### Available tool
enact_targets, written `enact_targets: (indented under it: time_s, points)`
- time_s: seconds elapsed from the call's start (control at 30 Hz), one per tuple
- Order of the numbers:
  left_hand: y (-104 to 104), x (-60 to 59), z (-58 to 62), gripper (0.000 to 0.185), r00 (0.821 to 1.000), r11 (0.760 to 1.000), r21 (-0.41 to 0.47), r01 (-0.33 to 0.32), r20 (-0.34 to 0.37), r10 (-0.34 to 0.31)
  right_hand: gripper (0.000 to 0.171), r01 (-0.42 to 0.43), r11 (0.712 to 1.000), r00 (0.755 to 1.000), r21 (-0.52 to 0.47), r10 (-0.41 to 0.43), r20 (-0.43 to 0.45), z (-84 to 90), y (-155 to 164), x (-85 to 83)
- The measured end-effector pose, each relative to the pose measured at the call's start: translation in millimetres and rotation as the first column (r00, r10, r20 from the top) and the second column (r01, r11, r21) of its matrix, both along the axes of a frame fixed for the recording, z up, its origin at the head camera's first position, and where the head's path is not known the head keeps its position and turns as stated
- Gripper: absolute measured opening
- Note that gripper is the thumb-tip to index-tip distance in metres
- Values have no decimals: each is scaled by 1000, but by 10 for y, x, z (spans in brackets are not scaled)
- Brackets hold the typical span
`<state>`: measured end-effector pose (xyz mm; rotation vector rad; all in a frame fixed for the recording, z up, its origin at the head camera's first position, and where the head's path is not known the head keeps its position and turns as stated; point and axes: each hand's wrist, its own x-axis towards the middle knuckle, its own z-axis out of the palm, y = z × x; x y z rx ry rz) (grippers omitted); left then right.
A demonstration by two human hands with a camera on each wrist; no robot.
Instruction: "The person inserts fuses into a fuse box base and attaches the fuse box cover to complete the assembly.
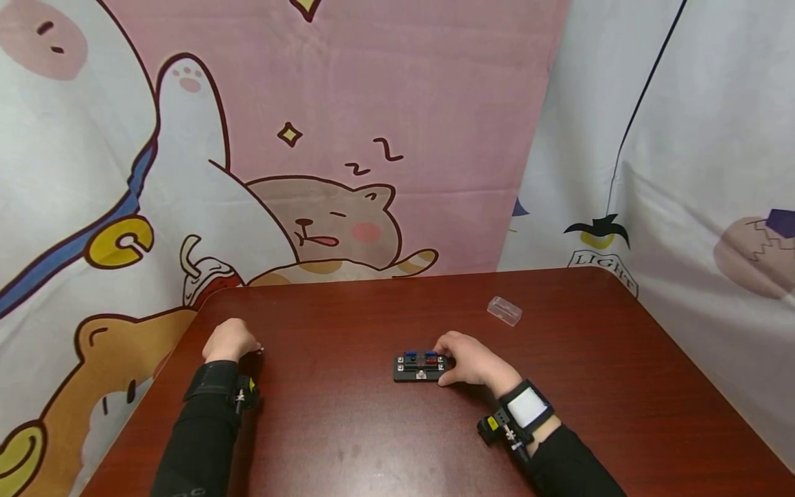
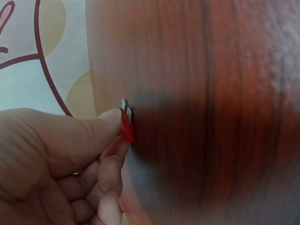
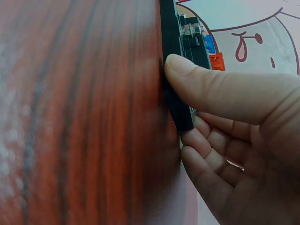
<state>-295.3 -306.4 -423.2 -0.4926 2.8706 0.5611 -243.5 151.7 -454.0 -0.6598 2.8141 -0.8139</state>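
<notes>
The right hand (image 1: 468,359) was clamped on the near right end of a black fuse block (image 1: 419,367) lying flat near the middle of the counter (image 1: 348,428), thumb (image 3: 211,86) on its edge and fingers curled round the end. The block looked stiff, light and likely to skid on the smooth wood, so pinning it by the bare end, away from the blue and red fuses seated in its top, seemed the sound hold. The left hand (image 1: 230,339), well apart toward the counter's left side, pinched a small red blade fuse (image 2: 126,129) between thumb and forefinger just above the surface, with the other fingers curled under. So small and slick a piece would probably slip easily; holding it by the plastic body kept its metal tip free. A clear plastic cover (image 1: 504,310) lay beyond the block to the right. The left hand sat close to the counter's left edge, while open wood stretched between the hands.
</notes>
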Motion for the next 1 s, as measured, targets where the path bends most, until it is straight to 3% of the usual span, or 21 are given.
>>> enact_targets:
  time_s: [0.4, 0.83, 1.0]
  points:
    - [31, 1, 0, 45, 1000, 1000, -12, 4, -25, -4, 39, 9, 1000, 1000, -3, -9, 1, -16, -5, -3]
    - [20, -26, -29, 50, 998, 999, -15, -51, 22, 51, 39, 6, 1000, 1000, 0, -6, -11, -25, -6, 13]
    - [32, -16, -11, 46, 999, 999, -13, -30, 25, 30, 39, 6, 1000, 1000, -9, -6, -9, -23, -6, 10]
